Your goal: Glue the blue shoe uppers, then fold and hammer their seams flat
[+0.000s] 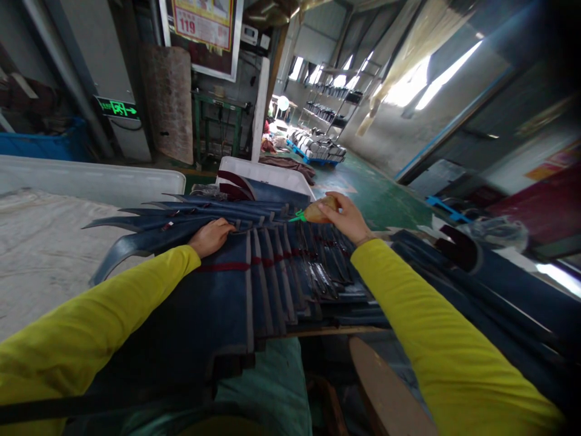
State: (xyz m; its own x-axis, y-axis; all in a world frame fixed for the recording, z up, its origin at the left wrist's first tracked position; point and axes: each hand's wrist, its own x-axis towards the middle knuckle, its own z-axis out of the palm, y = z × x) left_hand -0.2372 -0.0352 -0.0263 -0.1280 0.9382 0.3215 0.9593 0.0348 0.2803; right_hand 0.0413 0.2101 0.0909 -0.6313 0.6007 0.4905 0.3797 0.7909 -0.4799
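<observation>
My right hand clamps the bottle, nozzle pointing left over blue pieces; my left hand touches them, grip unclear.

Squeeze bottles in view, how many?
1: green-tipped bottle in the right hand, nozzle by the overlapped blue pieces. Others may be hidden under or behind the pieces.

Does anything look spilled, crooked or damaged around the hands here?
Nothing is plainly spilled or damaged. Only the glossy streaks stand out, on the overlapping dark blue pieces, on the person's side of the bottle in the right hand. They might be wet or simply shiny material; I cannot tell.
</observation>
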